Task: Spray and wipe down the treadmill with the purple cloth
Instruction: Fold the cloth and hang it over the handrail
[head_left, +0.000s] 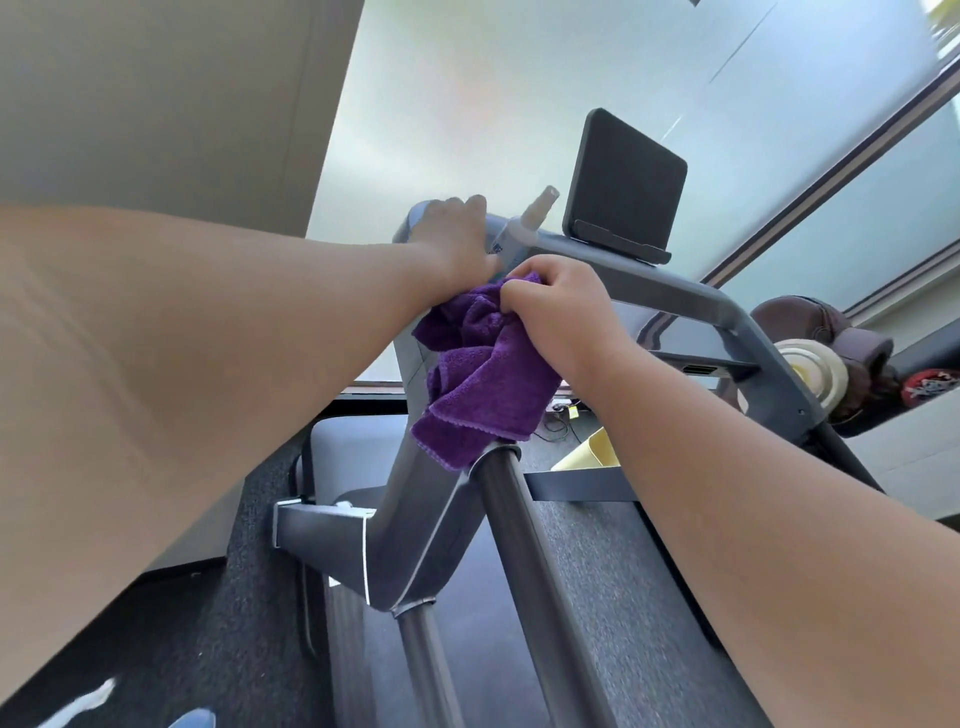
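Treadmill (675, 296) wiping looks underway, not finished, I judge: my right hand (561, 306) pinches the one purple cloth (478, 374), bunched against the frame's upright just at 7 o'clock of that hand, while the long handrails below and the dark console screen at 1 o'clock still look untouched. My left hand (457, 234), at 11 o'clock of the cloth, curls over the console's corner, where the single spray bottle (519, 228) pokes out, though I cannot tell whether my fingers actually grip it.

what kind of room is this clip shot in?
Likely a home or small gym: a treadmill with a console screen, brown boxing gloves on a ledge, and a frosted window behind.
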